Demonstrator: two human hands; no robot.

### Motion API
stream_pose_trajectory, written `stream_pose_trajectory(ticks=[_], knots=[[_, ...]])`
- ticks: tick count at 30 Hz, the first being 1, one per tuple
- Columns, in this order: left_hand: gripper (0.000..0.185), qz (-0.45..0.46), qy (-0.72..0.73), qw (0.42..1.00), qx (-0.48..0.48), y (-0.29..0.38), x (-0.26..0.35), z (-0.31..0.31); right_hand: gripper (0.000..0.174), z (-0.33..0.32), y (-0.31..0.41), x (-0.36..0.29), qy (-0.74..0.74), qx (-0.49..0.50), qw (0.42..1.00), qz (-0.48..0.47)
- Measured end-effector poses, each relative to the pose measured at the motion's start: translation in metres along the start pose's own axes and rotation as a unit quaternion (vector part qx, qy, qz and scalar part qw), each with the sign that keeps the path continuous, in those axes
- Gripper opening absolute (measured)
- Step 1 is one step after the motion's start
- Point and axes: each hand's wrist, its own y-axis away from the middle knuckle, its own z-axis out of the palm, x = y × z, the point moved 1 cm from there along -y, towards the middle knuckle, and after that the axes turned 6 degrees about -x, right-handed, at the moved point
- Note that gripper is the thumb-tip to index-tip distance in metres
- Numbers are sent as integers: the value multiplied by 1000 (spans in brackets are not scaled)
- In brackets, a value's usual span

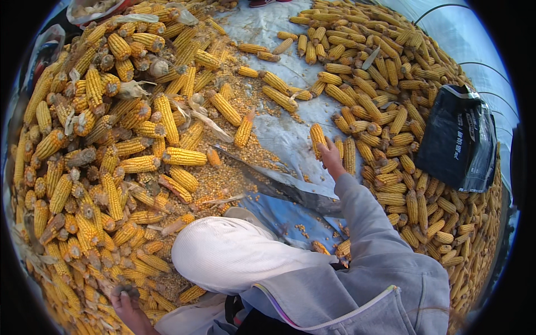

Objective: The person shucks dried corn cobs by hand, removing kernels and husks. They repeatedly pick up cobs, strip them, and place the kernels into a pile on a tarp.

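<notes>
My right hand [331,157] is stretched out over the sheet and grips a yellow ear of corn [317,136] by its lower end. Beside that hand, on the right, more ears [349,153] lie at the edge of a large pile. At the lower left, my left hand [127,309] pinches a small dark piece [126,289]; blur keeps me from telling what it is, perhaps the end of a cob. Beneath and around it spreads the left heap of ears [138,163], mixed with dry husks and darkened cobs.
Loose kernels [226,180] cover the ground between the piles. A pale plastic sheet [289,144] runs up the middle, with blue sheeting [272,213] nearer me. A black printed plastic bag [450,138] lies on the right pile [377,83]. Part of another person's shoe [263,2] shows at the top.
</notes>
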Motion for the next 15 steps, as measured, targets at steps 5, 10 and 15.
stream_pose_trajectory(ticks=[5,10,15], knots=[[39,22,-5,999,-23,0,-12,5,74,57,-12,3,435,-33,900,-31],[15,-111,388,915,-1,-8,-12,14,81,53,5,2,435,-64,897,-35],[16,-69,421,904,-10,-12,4,17,81,28,44,9,329,-149,930,61]])
